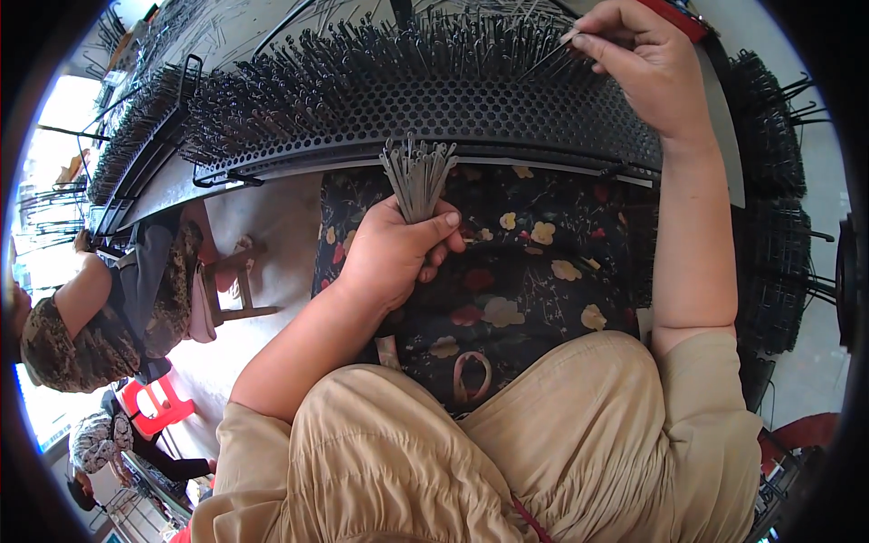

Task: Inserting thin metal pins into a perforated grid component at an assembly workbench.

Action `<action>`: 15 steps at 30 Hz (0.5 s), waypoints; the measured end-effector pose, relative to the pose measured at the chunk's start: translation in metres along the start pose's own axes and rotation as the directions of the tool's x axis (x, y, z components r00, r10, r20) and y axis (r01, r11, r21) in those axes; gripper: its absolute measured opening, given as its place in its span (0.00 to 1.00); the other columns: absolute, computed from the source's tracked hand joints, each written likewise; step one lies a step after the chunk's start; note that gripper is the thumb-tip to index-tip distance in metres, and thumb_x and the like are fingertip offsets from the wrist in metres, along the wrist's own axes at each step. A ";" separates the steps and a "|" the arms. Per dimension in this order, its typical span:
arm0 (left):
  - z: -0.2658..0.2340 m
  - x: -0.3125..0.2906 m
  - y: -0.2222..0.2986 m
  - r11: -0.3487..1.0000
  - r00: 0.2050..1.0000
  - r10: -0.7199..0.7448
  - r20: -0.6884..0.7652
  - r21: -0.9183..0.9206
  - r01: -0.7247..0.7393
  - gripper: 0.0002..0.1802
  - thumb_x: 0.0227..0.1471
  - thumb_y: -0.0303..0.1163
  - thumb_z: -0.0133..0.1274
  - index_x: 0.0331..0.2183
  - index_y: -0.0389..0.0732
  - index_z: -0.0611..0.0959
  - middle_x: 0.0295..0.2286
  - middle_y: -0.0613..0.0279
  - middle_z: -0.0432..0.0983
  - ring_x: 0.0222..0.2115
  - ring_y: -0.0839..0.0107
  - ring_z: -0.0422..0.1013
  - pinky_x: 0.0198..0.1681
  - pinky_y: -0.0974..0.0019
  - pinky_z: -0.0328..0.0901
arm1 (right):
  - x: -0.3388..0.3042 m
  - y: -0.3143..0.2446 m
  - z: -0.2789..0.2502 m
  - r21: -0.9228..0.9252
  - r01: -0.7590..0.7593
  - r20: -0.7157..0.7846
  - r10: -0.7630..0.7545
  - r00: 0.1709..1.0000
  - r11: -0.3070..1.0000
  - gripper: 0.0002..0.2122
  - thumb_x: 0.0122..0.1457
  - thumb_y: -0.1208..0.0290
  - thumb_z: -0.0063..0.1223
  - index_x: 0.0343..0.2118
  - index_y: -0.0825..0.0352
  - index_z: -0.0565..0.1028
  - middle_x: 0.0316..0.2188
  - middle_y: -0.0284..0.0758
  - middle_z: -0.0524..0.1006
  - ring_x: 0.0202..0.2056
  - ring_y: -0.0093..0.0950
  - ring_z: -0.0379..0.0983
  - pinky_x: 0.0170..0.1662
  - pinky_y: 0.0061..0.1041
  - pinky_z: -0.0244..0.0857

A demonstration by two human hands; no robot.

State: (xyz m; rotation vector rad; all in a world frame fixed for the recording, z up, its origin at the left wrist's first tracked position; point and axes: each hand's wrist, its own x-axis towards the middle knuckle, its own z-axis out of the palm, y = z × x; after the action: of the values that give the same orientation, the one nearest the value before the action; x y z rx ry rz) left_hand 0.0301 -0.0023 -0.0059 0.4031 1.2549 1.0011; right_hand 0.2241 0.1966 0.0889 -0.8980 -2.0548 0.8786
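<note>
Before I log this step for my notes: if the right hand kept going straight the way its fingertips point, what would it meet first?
Most likely the perforated black board bristling with pins; the right hand pinches a thin pin aimed at it. Depth is hard to judge.

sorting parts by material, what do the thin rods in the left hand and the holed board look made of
Rods: probably metal wire, dull grey with a faint sheen, thin and straight, bunched in the left hand.
Holed board: looks like dark perforated sheet, metal or hard plastic; matt, with even rows of round holes. The right hand pinches one rod at it.

A co-worker (100, 308) sits beside a red stool (156, 404).
</note>
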 end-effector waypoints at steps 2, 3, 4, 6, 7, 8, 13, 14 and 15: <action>0.003 0.002 0.001 1.000 1.000 -0.002 0.019 0.016 0.002 0.03 0.55 0.26 0.53 0.32 0.37 0.77 0.21 0.62 0.74 0.16 0.81 0.64 0.13 0.77 0.57 | 0.014 0.027 0.008 0.380 0.315 -0.010 -0.337 0.941 0.869 0.03 0.51 0.83 0.56 0.25 0.69 0.74 0.21 0.30 0.76 0.22 0.16 0.70 0.26 0.18 0.63; 0.004 0.003 0.001 1.000 1.000 0.000 0.025 0.012 -0.001 0.03 0.55 0.26 0.53 0.32 0.37 0.77 0.21 0.62 0.74 0.16 0.81 0.64 0.13 0.77 0.57 | 0.020 0.037 0.012 0.690 0.522 -0.138 -0.617 0.775 0.502 0.03 0.50 0.83 0.57 0.24 0.70 0.74 0.21 0.30 0.76 0.22 0.17 0.70 0.25 0.19 0.63; 0.002 0.002 0.001 1.000 1.000 0.003 0.020 0.006 -0.004 0.03 0.55 0.26 0.53 0.32 0.37 0.77 0.21 0.62 0.74 0.16 0.81 0.64 0.13 0.77 0.57 | 0.016 0.024 0.013 0.696 0.518 -0.136 -0.617 0.775 0.497 0.03 0.50 0.83 0.57 0.24 0.70 0.74 0.21 0.30 0.76 0.22 0.17 0.70 0.25 0.19 0.63; 0.000 0.001 0.001 1.000 1.000 0.001 0.009 0.002 -0.001 0.03 0.55 0.26 0.53 0.32 0.38 0.77 0.21 0.63 0.74 0.16 0.81 0.64 0.14 0.77 0.57 | -0.002 -0.007 0.004 -0.130 0.028 -0.040 -0.033 0.999 0.991 0.03 0.49 0.83 0.58 0.24 0.71 0.74 0.21 0.33 0.77 0.22 0.21 0.72 0.26 0.21 0.64; 0.000 0.001 0.001 1.000 1.000 -0.001 0.006 0.002 0.001 0.03 0.55 0.26 0.53 0.32 0.38 0.77 0.21 0.63 0.74 0.16 0.81 0.64 0.14 0.77 0.57 | -0.003 -0.010 0.007 -0.127 0.028 -0.040 -0.034 0.999 0.991 0.03 0.49 0.83 0.58 0.24 0.71 0.74 0.21 0.33 0.77 0.22 0.21 0.72 0.26 0.21 0.64; -0.001 0.001 0.001 1.000 1.000 -0.001 0.003 0.003 0.001 0.03 0.55 0.26 0.53 0.32 0.38 0.77 0.21 0.63 0.74 0.16 0.81 0.64 0.14 0.77 0.57 | -0.003 -0.014 0.011 -0.200 0.138 0.051 -0.131 0.990 0.970 0.03 0.49 0.82 0.58 0.25 0.70 0.74 0.22 0.35 0.77 0.23 0.23 0.73 0.27 0.22 0.65; 0.001 0.001 0.002 1.000 1.000 -0.008 0.008 0.018 0.008 0.03 0.55 0.26 0.53 0.32 0.38 0.77 0.21 0.63 0.74 0.16 0.81 0.64 0.14 0.77 0.56 | -0.001 -0.001 0.020 -0.194 0.283 0.029 -0.283 0.959 0.939 0.03 0.49 0.80 0.59 0.27 0.70 0.76 0.23 0.39 0.78 0.25 0.28 0.76 0.28 0.25 0.67; 0.001 0.002 0.002 1.000 1.000 -0.010 0.010 0.022 0.010 0.03 0.55 0.26 0.53 0.32 0.38 0.77 0.21 0.63 0.74 0.16 0.81 0.64 0.14 0.77 0.56 | 0.001 0.014 0.019 -0.216 0.270 0.027 -0.271 0.962 0.938 0.03 0.49 0.80 0.59 0.28 0.70 0.77 0.24 0.40 0.79 0.27 0.30 0.77 0.31 0.26 0.69; 0.001 0.002 0.002 1.000 1.000 -0.012 0.009 0.027 0.012 0.03 0.55 0.26 0.53 0.32 0.38 0.77 0.21 0.63 0.74 0.16 0.81 0.64 0.14 0.77 0.56 | 0.004 0.017 0.019 -0.237 0.259 0.026 -0.260 0.965 0.936 0.04 0.49 0.79 0.59 0.29 0.70 0.78 0.25 0.41 0.79 0.29 0.32 0.79 0.34 0.28 0.71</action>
State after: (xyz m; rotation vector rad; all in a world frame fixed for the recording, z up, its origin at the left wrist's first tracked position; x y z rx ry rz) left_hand 0.0298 0.0006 -0.0051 0.4201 1.2625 0.9717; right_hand 0.2119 0.2025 0.0670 -0.7257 -2.2436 0.4938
